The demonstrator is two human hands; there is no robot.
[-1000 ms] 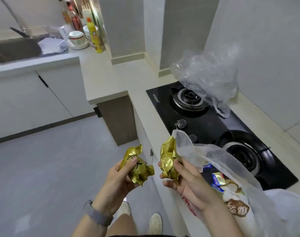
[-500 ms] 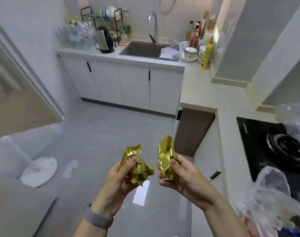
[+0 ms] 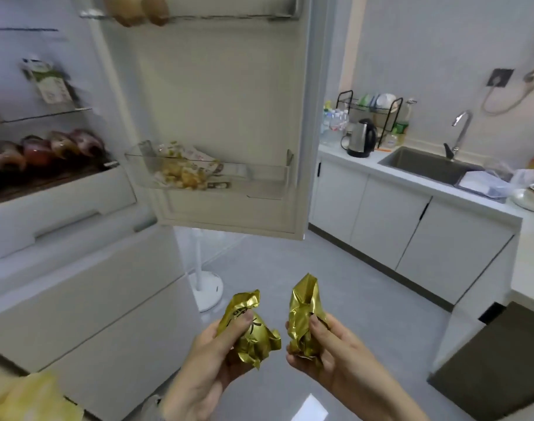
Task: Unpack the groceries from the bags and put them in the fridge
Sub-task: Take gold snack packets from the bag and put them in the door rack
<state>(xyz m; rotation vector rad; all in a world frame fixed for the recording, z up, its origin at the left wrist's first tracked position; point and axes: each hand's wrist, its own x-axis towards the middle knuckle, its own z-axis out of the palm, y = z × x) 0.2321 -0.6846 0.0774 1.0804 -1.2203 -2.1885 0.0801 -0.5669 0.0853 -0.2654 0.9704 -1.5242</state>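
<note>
My left hand grips a crumpled gold foil packet low in the middle of the view. Beside it my right hand grips a second gold foil packet, held upright. The two packets are a little apart. The fridge stands open ahead on the left. Its door swings out in front of me, with a clear door bin holding snack packets. Wrapped produce lies on a lower shelf inside.
A carton sits on an upper fridge shelf. A white fan base stands on the floor below the door. White cabinets run along the right with a sink, tap, kettle and dish rack.
The view has swung left from the stove and bags, past the sink, to the open fridge. Both hands still hold the gold packets in the same pose.
</note>
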